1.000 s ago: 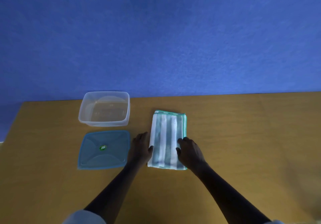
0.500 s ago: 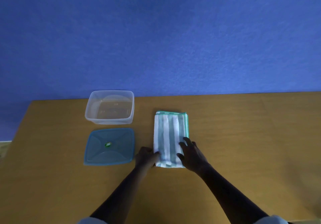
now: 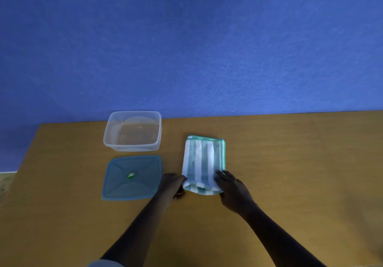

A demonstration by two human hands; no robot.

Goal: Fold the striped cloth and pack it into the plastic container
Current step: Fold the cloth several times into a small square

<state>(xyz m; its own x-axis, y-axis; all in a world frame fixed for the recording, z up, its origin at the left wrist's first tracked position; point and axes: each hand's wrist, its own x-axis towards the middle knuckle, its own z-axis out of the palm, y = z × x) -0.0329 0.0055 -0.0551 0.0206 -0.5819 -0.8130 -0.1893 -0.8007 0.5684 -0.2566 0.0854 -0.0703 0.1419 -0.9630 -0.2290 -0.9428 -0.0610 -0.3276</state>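
Observation:
The striped cloth (image 3: 204, 161), green and white, lies folded into a narrow rectangle on the wooden table (image 3: 290, 163). Its near end is lifted and curled up off the table. My left hand (image 3: 172, 186) pinches the near left corner of the cloth. My right hand (image 3: 232, 188) grips the near right corner, fingers on top. The clear plastic container (image 3: 132, 131) stands open and empty at the back left, apart from the cloth.
A blue lid (image 3: 131, 177) lies flat in front of the container, just left of my left hand. A blue wall (image 3: 186, 49) rises behind the table. The table's left edge (image 3: 27, 156) is near the container.
Both hands slid down the cloth's sides to its near end and took hold of the corners. The near edge has risen off the table.

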